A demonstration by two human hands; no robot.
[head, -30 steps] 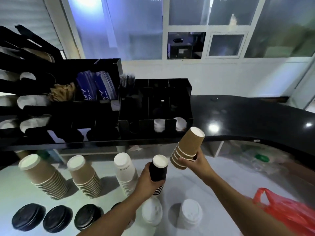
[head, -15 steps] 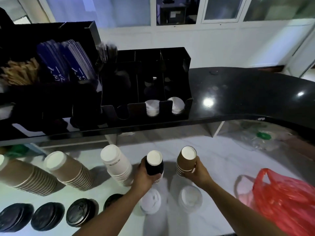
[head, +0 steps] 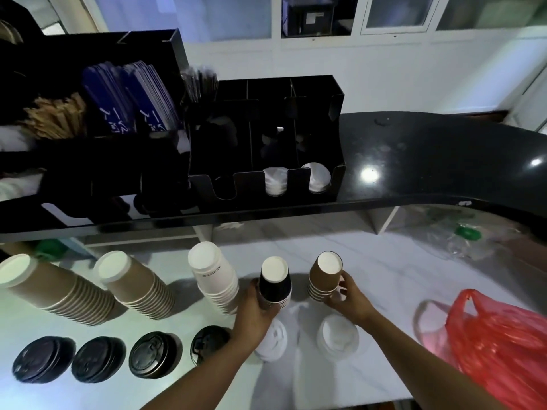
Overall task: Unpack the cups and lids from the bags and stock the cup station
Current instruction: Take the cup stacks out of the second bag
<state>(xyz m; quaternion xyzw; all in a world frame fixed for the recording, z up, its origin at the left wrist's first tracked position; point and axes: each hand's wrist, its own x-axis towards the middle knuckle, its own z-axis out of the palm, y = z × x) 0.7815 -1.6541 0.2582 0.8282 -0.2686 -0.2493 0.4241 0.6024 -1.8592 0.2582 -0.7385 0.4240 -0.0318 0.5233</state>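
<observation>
Left hand point(head: 257, 313) grips the black cup stack point(head: 274, 284), right hand point(head: 349, 300) the brown cup stack point(head: 324, 276), both inverted on the white marble counter point(head: 384, 261); black shelf point(head: 429, 161) above; windows point(head: 396, 10) behind.

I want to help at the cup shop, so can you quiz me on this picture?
1. True or false: the left hand grips the black cup stack.
2. The right hand holds: A a brown cup stack, B a spoon, C a plate.
3. How many piles of black lids are there?
Key: 1 true; 2 A; 3 four.
</observation>
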